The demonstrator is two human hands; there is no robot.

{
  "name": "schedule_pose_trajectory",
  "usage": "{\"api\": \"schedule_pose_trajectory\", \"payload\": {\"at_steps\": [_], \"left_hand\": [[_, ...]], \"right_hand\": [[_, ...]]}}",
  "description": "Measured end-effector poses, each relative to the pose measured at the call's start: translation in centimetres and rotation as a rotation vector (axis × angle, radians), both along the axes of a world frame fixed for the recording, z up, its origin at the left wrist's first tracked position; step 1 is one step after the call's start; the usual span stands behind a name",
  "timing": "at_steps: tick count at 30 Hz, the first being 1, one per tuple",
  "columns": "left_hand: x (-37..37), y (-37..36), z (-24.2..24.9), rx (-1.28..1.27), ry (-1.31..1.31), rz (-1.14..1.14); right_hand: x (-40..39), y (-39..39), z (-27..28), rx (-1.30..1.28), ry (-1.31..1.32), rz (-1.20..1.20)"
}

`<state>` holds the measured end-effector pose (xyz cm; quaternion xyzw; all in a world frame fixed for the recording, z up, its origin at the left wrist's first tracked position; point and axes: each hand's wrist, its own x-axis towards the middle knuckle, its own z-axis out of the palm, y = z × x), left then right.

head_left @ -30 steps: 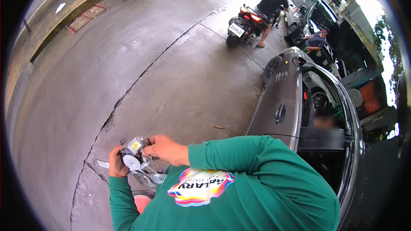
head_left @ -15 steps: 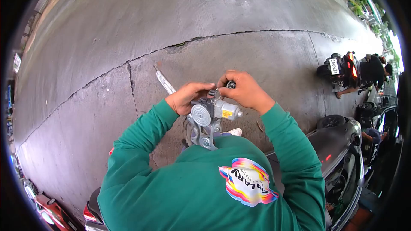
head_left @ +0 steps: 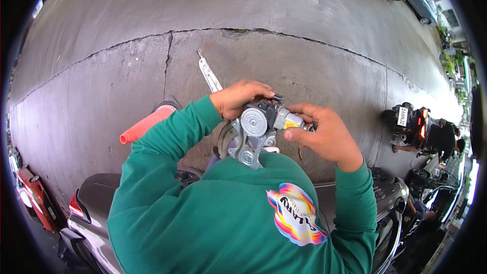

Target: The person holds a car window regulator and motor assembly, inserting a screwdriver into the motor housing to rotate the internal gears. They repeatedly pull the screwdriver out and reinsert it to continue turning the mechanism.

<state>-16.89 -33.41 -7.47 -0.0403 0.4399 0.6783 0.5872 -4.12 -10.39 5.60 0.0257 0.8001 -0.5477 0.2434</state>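
A metal mechanism with a round grey cover (head_left: 253, 122) is held up in front of the green shirt. My left hand (head_left: 242, 97) is closed on its upper left side, fingers near a black connector on top. My right hand (head_left: 324, 133) wraps round the silver motor (head_left: 289, 121) with a yellow label, thumb below and fingers above. A small dark round item (head_left: 310, 128) shows partly within the right hand. The mechanism's long metal arm (head_left: 209, 75) sticks out to the upper left, past my left wrist.
An orange cone (head_left: 147, 124) lies left of my left forearm. Parked vehicles stand behind and on both sides, with a red car (head_left: 38, 200) at lower left. At the right, a person (head_left: 441, 137) is beside a motorcycle (head_left: 408, 122). Cracked concrete (head_left: 304, 61) spreads ahead.
My right hand has moved from the top connector to the motor and now grips it. The view has shifted, bringing the orange cone into sight.
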Motion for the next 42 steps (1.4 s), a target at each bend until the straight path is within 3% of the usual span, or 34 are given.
{"api": "schedule_pose_trajectory", "payload": {"at_steps": [5, 22, 25, 27, 36, 42], "left_hand": [[0.6, -0.6, 1.1, -0.023, 0.048, 0.027], [0.8, -2.9, 0.1, 0.072, 0.113, -0.02], [1.2, -3.5, 0.2, 0.099, 0.043, 0.059], [1.2, -3.9, 0.5, 0.255, 0.111, -0.033], [0.9, -4.1, 1.7, 0.144, 0.194, -0.154], [1.0, -4.2, 1.6, 0.12, 0.182, -0.136]], "right_hand": [[-1.0, -0.5, 1.0, 0.012, -0.255, -0.051], [-1.0, -0.5, -1.8, -0.167, -0.297, -0.061], [-1.1, -0.4, -2.1, -0.177, -0.303, -0.058], [-1.1, -0.1, -2.6, -0.174, -0.298, -0.049], [-1.4, -0.7, -2.1, -0.186, -0.333, -0.052], [-0.7, 1.2, -1.4, -0.382, -0.227, -0.264]]}}
